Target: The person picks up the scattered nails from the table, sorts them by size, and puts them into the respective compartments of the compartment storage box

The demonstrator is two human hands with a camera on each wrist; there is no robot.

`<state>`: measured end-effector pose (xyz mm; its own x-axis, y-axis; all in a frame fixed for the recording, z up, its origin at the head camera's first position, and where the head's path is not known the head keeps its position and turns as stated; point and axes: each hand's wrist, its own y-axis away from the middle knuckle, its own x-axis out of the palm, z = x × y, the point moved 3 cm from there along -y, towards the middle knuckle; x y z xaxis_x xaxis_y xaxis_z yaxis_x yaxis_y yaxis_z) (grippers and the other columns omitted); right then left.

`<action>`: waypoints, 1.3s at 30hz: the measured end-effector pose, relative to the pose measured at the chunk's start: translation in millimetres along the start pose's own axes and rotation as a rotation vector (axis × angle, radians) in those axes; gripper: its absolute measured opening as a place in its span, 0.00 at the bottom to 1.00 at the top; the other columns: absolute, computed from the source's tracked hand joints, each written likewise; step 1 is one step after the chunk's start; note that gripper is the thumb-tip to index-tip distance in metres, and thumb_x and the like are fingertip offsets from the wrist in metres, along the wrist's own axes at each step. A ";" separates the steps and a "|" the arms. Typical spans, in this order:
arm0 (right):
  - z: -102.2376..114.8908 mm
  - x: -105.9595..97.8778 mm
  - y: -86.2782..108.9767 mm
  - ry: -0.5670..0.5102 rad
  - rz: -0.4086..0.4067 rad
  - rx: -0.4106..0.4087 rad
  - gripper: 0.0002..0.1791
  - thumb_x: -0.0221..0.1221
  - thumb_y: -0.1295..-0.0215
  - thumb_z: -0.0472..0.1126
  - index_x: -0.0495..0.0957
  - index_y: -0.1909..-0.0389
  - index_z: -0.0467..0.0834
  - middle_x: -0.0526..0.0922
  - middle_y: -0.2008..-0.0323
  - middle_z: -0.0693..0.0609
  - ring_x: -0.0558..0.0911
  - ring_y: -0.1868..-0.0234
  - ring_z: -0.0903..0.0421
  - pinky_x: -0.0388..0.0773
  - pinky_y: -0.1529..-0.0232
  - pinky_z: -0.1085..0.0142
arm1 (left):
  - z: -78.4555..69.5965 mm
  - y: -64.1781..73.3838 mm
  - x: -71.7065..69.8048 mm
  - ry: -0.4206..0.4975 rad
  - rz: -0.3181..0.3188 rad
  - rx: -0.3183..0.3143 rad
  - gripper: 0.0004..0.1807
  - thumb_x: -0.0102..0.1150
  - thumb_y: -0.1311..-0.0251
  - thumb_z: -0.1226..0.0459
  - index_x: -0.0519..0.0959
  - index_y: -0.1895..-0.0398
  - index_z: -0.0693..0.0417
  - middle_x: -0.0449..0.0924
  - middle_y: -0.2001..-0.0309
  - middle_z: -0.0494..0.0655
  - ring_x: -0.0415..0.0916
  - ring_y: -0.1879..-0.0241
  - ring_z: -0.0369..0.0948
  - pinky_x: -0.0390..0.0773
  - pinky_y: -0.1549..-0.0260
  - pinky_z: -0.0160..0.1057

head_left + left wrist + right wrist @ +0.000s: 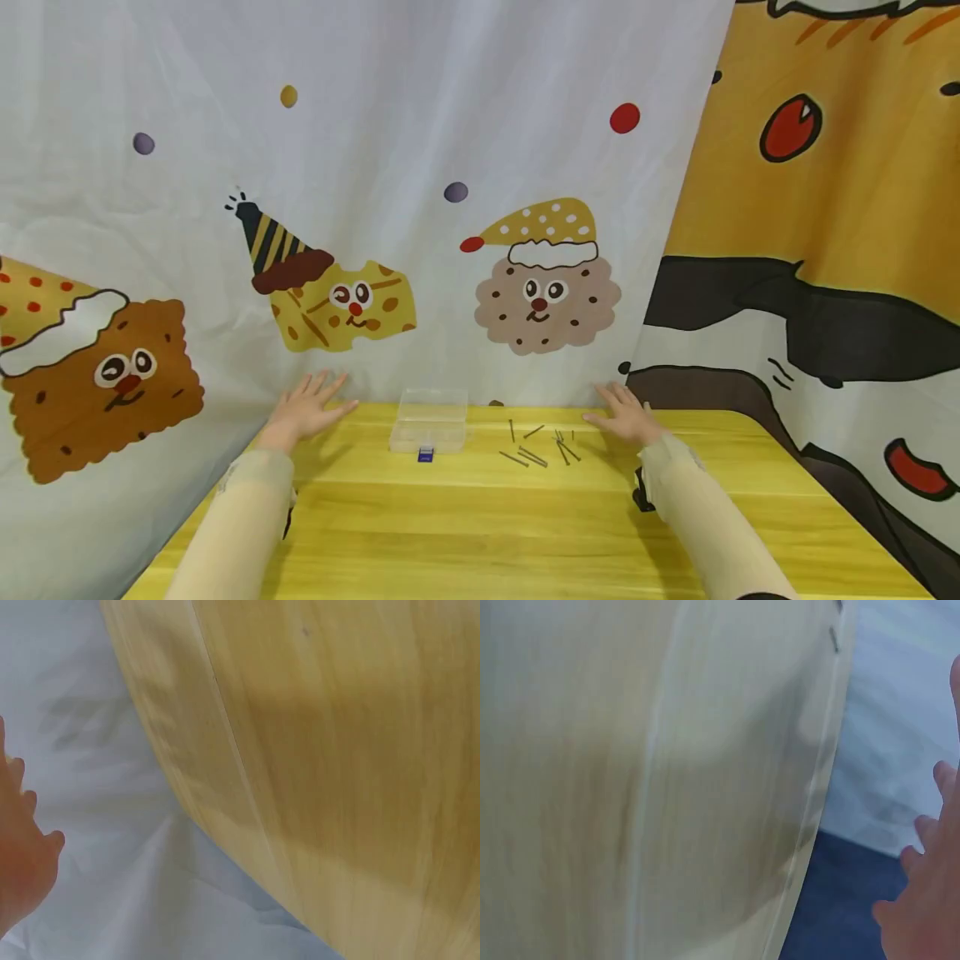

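Note:
Fingers spread, the left hand (307, 410) is held over the table's back left, holding nothing. On the other side the right hand (628, 417) also has its fingers spread and nothing in its grasp. Between them sits a clear plastic box (399, 442) with its transparent lid raised at the back and a blue piece (426, 455) at its front. Several thin, dark, nail-like pieces (532, 457) lie scattered between the box and the right hand. In the wrist views, part of the left hand (26, 859) and of the right hand (926, 900) shows at the outer edge.
The wooden table (450, 533) has a lengthwise seam and curved edges. A white curtain (420, 100) with printed cartoon snacks hangs right behind it. To the right hangs an orange, black and white printed cloth (862, 208).

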<state>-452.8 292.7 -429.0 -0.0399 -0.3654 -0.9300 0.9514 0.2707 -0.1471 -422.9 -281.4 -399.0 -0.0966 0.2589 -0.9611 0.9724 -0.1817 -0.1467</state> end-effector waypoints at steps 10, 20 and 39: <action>39.1 16.8 4.8 -0.295 0.008 -0.125 0.31 0.55 0.29 0.49 0.67 0.34 0.32 0.64 0.35 0.29 0.61 0.34 0.29 0.57 0.38 0.36 | -18.0 -8.0 6.1 0.220 -0.060 0.092 0.40 0.41 0.30 0.40 0.54 0.24 0.54 0.50 0.28 0.66 0.46 0.31 0.66 0.47 0.39 0.70; 68.9 38.2 18.0 -0.569 -0.027 -0.055 0.19 0.60 0.32 0.41 0.79 0.48 0.31 0.82 0.52 0.40 0.80 0.59 0.45 0.78 0.61 0.58 | -37.8 -16.9 21.7 0.555 0.033 0.030 0.38 0.44 0.29 0.44 0.54 0.24 0.58 0.60 0.32 0.68 0.60 0.36 0.64 0.68 0.45 0.61; 75.0 69.3 33.5 -0.779 0.057 -0.027 0.17 0.60 0.35 0.35 0.79 0.52 0.26 0.83 0.70 0.43 0.75 0.78 0.58 0.75 0.76 0.67 | -57.7 -12.0 67.6 1.109 0.141 -0.136 0.35 0.45 0.26 0.56 0.49 0.25 0.64 0.56 0.32 0.73 0.65 0.38 0.63 0.69 0.43 0.56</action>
<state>-400.9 209.7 -473.1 0.2444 -0.8674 -0.4335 0.9373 0.3259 -0.1237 -428.8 -207.0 -448.7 0.1922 0.9569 -0.2177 0.9813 -0.1883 0.0390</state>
